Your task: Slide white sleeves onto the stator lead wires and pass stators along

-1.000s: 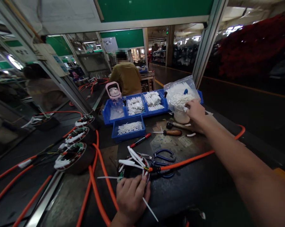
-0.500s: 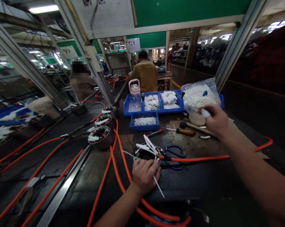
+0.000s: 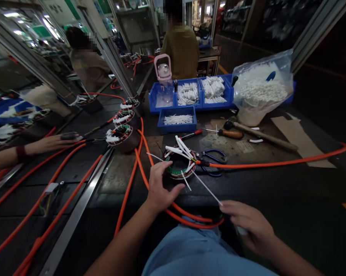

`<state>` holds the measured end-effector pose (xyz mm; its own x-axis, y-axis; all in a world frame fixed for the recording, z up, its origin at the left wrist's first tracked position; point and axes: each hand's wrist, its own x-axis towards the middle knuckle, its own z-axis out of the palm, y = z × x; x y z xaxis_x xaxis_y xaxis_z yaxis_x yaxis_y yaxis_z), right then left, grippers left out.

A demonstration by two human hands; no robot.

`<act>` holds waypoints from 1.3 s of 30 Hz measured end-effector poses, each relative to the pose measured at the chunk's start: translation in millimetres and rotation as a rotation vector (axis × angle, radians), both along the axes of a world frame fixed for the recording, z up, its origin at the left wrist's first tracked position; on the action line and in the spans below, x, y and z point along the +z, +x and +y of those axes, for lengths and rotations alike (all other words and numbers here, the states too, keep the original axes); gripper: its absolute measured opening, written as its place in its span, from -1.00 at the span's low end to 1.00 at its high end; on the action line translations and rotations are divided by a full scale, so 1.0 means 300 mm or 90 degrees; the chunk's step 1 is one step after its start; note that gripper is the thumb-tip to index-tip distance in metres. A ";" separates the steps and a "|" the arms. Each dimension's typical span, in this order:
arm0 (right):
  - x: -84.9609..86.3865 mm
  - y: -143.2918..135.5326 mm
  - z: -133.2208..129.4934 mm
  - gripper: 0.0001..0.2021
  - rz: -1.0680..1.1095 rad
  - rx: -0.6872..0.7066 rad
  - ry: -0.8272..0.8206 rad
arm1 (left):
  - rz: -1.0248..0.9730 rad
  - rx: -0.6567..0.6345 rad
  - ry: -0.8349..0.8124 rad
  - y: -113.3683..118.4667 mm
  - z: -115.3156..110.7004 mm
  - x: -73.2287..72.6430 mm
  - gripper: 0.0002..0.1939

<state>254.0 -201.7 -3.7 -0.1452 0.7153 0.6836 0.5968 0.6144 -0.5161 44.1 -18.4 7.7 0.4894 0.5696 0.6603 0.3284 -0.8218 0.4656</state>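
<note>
My right grip pinches the end of a white tie, finger and thumb together, the strand running taut-looking toward the ring. Something pale sits under those fingers — I can't tell what. My left grip is spread, thumb and fingers apart, at the ring's near left side; contact is unclear. The ring lies on the counter before me. A smooth pull along the tie's line seems best, the left bracing the ring — clear of the sleeves and cable at its far side.
</note>
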 end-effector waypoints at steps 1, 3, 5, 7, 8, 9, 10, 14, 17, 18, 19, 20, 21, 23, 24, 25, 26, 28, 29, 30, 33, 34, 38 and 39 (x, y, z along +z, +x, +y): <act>-0.024 0.001 -0.008 -0.71 -0.004 -0.001 -0.012 | 0.002 -0.011 -0.003 0.000 0.000 0.003 -0.38; -0.067 0.004 -0.023 -0.73 -0.013 -0.008 -0.038 | 0.004 -0.028 -0.005 0.005 0.002 0.008 -0.41; -0.096 0.006 -0.035 -0.74 -0.012 -0.017 -0.062 | 0.006 -0.036 -0.004 0.010 0.005 0.013 -0.43; -0.108 0.008 -0.042 -0.75 -0.001 -0.020 -0.078 | 0.012 -0.040 0.000 0.011 0.010 0.017 -0.46; -0.108 0.009 -0.044 -0.74 0.004 -0.019 -0.082 | 0.017 -0.041 0.004 0.010 0.013 0.019 -0.47; -0.105 0.010 -0.045 -0.73 0.009 -0.018 -0.082 | 0.022 -0.043 0.012 0.007 0.015 0.022 -0.49; -0.099 0.011 -0.045 -0.72 0.012 -0.013 -0.079 | 0.028 -0.047 0.020 0.005 0.017 0.025 -0.50; -0.077 0.016 -0.045 -0.67 0.000 0.020 -0.063 | 0.049 -0.052 0.045 -0.006 0.021 0.040 -0.53; -0.082 0.019 -0.047 -0.67 -0.001 0.011 -0.068 | 0.054 -0.049 0.051 -0.012 0.020 0.042 -0.53; -0.088 0.020 -0.048 -0.68 0.001 0.005 -0.071 | 0.055 -0.050 0.052 -0.014 0.021 0.041 -0.54; -0.094 0.020 -0.049 -0.69 0.003 0.002 -0.072 | 0.056 -0.051 0.052 -0.016 0.021 0.039 -0.54; -0.101 0.020 -0.049 -0.69 0.004 0.000 -0.073 | 0.055 -0.052 0.054 -0.018 0.021 0.038 -0.54; -0.106 0.019 -0.047 -0.70 0.004 0.001 -0.074 | 0.052 -0.053 0.059 -0.018 0.022 0.037 -0.54; -0.110 0.013 -0.028 -0.69 0.004 0.009 -0.070 | 0.060 -0.041 0.081 -0.011 0.022 0.041 -0.53; -0.108 0.008 -0.009 -0.68 0.002 0.013 -0.066 | 0.086 -0.027 0.094 -0.003 0.022 0.045 -0.54; -0.104 0.000 0.016 -0.67 0.000 0.015 -0.061 | 0.127 -0.008 0.103 0.009 0.021 0.051 -0.56; -0.098 -0.011 0.049 -0.66 -0.001 0.014 -0.057 | 0.178 0.013 0.104 0.023 0.019 0.059 -0.60; -0.080 -0.037 0.128 -0.65 0.017 0.001 -0.058 | 0.268 0.043 0.082 0.057 0.013 0.073 -0.65; -0.069 -0.051 0.171 -0.67 0.043 -0.010 -0.067 | 0.285 0.050 0.060 0.075 0.010 0.078 -0.67; -0.058 -0.065 0.212 -0.71 0.084 -0.022 -0.081 | 0.280 0.052 0.034 0.090 0.006 0.082 -0.69; -0.028 -0.095 0.308 -0.84 0.272 -0.055 -0.167 | 0.187 0.033 -0.025 0.120 -0.002 0.081 -0.78; -0.020 -0.101 0.327 -0.88 0.344 -0.060 -0.204 | 0.153 0.001 -0.029 0.124 -0.003 0.080 -0.81; -0.007 -0.109 0.347 -0.77 0.574 -0.033 -0.312 | 0.141 -0.132 0.064 0.125 0.015 0.095 -0.76; -0.006 -0.109 0.344 -0.74 0.607 -0.019 -0.328 | 0.163 -0.132 0.104 0.124 0.023 0.106 -0.76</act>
<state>221.2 -98.6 -5.7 0.3089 0.9431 0.1231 -0.1751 0.1836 -0.9673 81.2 -11.5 39.3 0.7442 0.3384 0.5758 0.2361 -0.9398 0.2472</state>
